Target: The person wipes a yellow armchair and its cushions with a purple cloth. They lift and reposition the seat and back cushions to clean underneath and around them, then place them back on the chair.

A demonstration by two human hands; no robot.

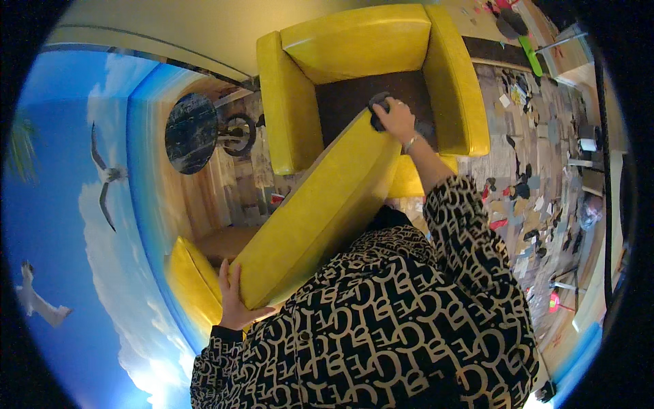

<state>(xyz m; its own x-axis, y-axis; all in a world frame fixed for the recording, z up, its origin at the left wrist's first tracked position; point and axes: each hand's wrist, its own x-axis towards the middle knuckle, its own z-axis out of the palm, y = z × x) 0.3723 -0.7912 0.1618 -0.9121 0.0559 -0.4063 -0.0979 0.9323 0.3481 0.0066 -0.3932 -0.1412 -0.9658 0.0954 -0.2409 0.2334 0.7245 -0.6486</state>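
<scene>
A long yellow seat cushion (pixel 311 204) slants on its edge in front of my body. My left hand (pixel 236 299) grips its lower left end, fingers spread over the corner. At the upper right end, my right hand (pixel 396 118) presses a dark cloth or sponge (pixel 378 108) against the cushion. Behind the cushion stands a yellow armchair (pixel 357 43) with its dark seat base (pixel 357 102) bare. The far side of the cushion is hidden.
A round dark-topped table (pixel 191 133) stands left of the armchair. Another yellow upholstered piece (pixel 191 281) lies at lower left. Scraps and small items litter the wood-patterned floor (pixel 503 120) on the right. A mural wall (pixel 56 143) runs along the left.
</scene>
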